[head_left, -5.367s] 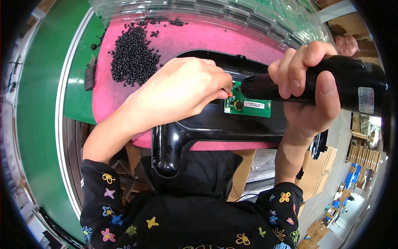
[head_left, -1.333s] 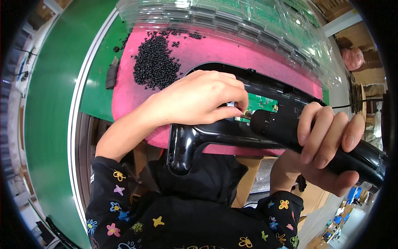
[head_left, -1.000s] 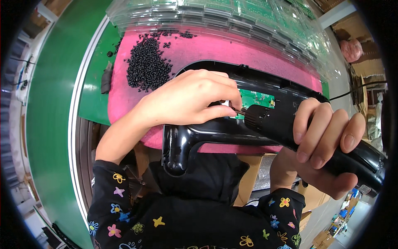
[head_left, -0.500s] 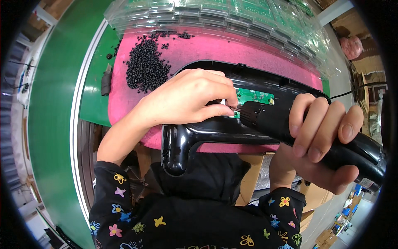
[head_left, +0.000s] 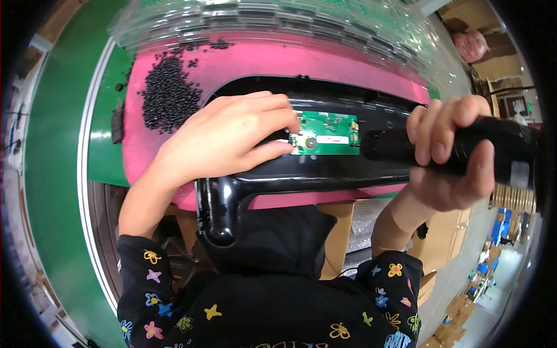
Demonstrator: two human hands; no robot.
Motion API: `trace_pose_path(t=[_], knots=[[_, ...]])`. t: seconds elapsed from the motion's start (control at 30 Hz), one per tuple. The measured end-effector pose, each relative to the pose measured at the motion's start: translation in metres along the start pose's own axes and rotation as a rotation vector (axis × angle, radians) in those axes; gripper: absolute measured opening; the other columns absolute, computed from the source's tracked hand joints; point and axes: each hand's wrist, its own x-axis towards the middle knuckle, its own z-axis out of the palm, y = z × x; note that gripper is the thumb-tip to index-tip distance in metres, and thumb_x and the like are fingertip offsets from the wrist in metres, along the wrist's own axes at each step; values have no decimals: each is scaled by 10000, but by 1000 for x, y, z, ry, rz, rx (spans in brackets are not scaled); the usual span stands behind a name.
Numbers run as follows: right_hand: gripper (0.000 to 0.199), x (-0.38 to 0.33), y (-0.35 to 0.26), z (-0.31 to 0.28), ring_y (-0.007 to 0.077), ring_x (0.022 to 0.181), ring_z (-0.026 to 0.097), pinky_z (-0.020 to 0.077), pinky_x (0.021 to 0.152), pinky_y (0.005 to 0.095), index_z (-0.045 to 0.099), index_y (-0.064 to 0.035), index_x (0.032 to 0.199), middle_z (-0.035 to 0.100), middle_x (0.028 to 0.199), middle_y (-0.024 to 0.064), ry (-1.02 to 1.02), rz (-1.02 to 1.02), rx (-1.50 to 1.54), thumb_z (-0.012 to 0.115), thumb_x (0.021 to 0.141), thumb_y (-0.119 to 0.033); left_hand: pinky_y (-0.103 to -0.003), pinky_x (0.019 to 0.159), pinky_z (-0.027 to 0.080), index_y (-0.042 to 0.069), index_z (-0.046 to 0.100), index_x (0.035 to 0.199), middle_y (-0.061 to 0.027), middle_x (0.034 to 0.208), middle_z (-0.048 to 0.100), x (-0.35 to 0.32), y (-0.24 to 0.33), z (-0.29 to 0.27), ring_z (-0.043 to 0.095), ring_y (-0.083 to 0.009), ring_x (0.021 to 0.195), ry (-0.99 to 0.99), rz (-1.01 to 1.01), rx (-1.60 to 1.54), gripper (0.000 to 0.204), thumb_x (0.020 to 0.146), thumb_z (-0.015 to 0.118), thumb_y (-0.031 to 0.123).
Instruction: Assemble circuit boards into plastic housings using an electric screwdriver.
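Observation:
My right hand (head_left: 449, 153) is wrapped round a black electric screwdriver (head_left: 473, 145), whose front end hangs over the right end of a green circuit board (head_left: 331, 130). The board lies inside a long black plastic housing (head_left: 325, 169), which has a rounded arm bending toward me at its left end. At the board's left edge rests my left hand (head_left: 238, 130), thumb and index finger apart, with the fingertips at the board. Its other fingers are partly hidden, and the hand covers the housing's left part. The screwdriver's tip cannot be made out.
A pile of small black screws (head_left: 168, 95) lies on the pink mat (head_left: 243, 55), left of the housing. Stacked clear plastic trays (head_left: 278, 26) line the far side. A dark wrapped piece (head_left: 118, 123) sits on the green table (head_left: 101, 156). Cardboard boxes (head_left: 447, 238) stand at lower right.
My right hand has drawn the screwdriver back from the board and swung it more level. The thumb and index finger of my left hand have parted, uncovering more of the board. The whole view has shifted.

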Motion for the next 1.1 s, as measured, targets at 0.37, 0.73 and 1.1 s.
trace_pose_path(t=[0.37,0.73,1.1], knots=[[402,-2,21,-29,90,524,444,360,556,263,499,-35,1024,511,672,-15,-113,47,65,636,896,-391,-395,796,524,41,621,1001,-74,981,630,2,5,1,620,-292,949,-34,-18,35,244,811,729,150],[500,8,27,-34,57,506,486,367,512,217,499,-74,1019,537,672,-58,-282,87,58,743,843,-473,-395,814,520,40,617,1018,-76,994,625,3,5,1,618,-295,965,-52,-19,53,247,820,716,152],[505,12,30,-38,88,501,447,348,495,237,519,-43,1019,505,638,-29,-274,133,177,700,859,-485,-407,832,517,44,617,1044,-82,1022,628,3,2,0,614,-299,1005,-67,-21,70,247,855,696,181]])
